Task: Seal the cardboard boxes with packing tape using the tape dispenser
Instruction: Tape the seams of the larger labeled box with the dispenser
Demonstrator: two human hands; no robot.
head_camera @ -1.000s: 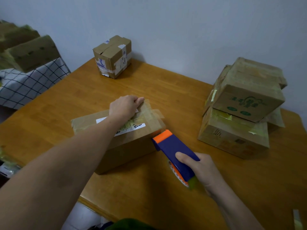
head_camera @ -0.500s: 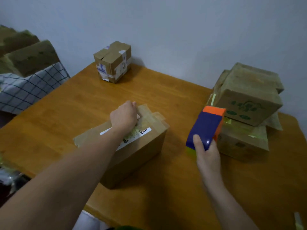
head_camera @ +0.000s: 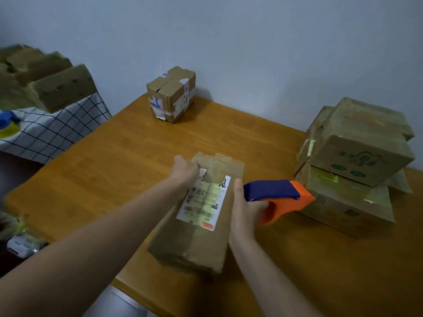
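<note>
Pale grey wall (head_camera: 251, 42) is seen behind a wooden bench (head_camera: 109, 156). At its near middle a long cardboard box (head_camera: 196, 243) is set lengthwise, pointing away from the person, with a white shipping label (head_camera: 203, 200) on its top. The left hand (head_camera: 185, 172) is pressed on the far left of that top with fingers curled under; whether a flap or a tape end is pinched cannot be told. The tape dispenser (head_camera: 279, 195), blue with an orange handle, is gripped by the right hand (head_camera: 245, 209), with fingers wrapped round the handle and the thumb laid along the blue body. It is held off the box, just to its right, between the box and a stack of cardboard boxes (head_camera: 357, 156).

A glossy yellowish strip is seen running along the long box's top and over the label, so the main seam is judged to be taped already; the ends are too blurred to be judged. Yellowish tape is also visible on the stack, which is taken as done. A small cardboard box (head_camera: 170, 94) at the far edge carries tape, yet its top flaps appear parted, so it is judged to be left. More boxes (head_camera: 52, 83) are piled on a checked cloth (head_camera: 57, 129) at the left; their state cannot be made out.
</note>
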